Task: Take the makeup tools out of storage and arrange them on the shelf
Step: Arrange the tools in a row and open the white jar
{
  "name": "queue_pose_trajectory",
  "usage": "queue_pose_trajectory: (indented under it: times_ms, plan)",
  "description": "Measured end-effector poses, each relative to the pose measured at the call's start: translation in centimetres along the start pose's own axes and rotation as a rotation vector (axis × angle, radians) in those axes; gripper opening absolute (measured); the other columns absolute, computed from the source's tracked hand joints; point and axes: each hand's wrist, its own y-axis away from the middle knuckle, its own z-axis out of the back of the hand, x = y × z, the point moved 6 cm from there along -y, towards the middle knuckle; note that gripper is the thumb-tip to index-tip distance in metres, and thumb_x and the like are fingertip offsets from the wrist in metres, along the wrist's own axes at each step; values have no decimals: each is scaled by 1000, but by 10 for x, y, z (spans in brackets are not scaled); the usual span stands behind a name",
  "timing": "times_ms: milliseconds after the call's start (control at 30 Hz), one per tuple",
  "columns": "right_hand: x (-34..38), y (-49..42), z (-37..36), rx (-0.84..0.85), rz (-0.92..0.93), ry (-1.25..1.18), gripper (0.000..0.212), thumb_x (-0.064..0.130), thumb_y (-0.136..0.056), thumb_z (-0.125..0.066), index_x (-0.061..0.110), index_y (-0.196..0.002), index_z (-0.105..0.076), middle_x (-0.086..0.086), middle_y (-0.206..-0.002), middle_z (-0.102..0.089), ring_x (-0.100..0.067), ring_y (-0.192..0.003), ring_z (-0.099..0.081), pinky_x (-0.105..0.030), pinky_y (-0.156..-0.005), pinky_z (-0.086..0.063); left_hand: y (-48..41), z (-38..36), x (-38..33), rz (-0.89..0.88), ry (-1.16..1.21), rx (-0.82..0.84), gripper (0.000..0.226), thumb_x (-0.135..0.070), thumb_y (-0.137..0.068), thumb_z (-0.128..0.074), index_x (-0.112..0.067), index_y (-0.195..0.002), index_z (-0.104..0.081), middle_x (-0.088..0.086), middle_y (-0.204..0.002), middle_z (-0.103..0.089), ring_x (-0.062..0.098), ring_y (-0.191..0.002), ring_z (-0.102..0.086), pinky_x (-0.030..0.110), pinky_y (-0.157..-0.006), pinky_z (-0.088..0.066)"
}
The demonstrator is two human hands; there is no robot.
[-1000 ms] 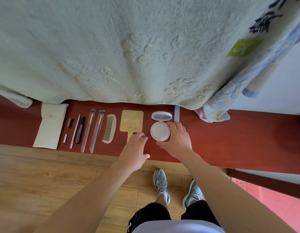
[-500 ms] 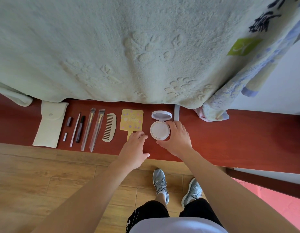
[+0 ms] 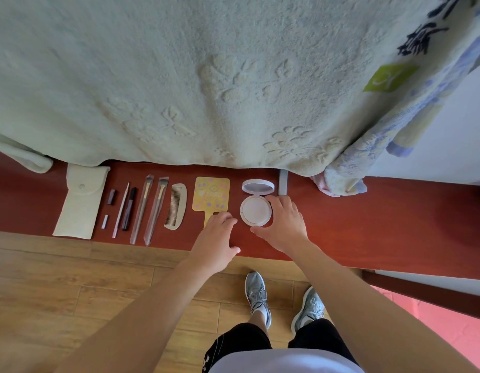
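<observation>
We stand at the shelf [image 3: 368, 224].
Our right hand [image 3: 284, 224] grips the open compact [image 3: 256, 210]; our left hand [image 3: 216, 238] rests relaxed over the mirror [image 3: 211, 195] handle.

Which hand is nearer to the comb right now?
Left. The left hand lies over the yellow mirror handle, just right of the comb. The right hand is farther right, past the mirror, its fingers round the open compact.

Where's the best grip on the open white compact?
Pinch the compact across its round base's left and right rim, from the near side: it lies flat, and its open lid blocks the far edge. The right hand curls round the right rim.
</observation>
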Motion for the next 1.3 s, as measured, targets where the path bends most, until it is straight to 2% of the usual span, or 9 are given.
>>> queue_pose_trajectory:
  times_ms: [667, 1100, 1300]
  plan:
    - [4, 3, 1, 3, 4, 42, 84, 58, -66, -78, 27, -135, -41, 5, -130, -41, -19, -122, -43, -37, -104, -38, 2, 1, -3, 4, -18, 6, 71, -34, -87, -72, -15, -147, -39, -7, -144, -36, 12, -134, -34, 27, -103, -42]
    - [-4, 14, 8, 86, -38, -77, 91, 47, -72, -79, 20, -145, -33, 0, -144, -33, -19, -135, -31, -35, -113, -32, 3, 4, -9, 18, 9, 27, 68, -36, -89, -69, -12, -146, -40, -4, -145, -36, 14, -135, -34, 28, -106, -40]
    - [5, 27, 32, 99, 23, 20, 85, 53, -75, -74, 23, -144, -35, 2, -145, -37, -19, -135, -33, -38, -111, -34, 11, 25, -17, 60, 33, -109, 56, -41, -94, -61, -18, -142, -44, -4, -143, -42, 14, -133, -40, 29, -104, -42]
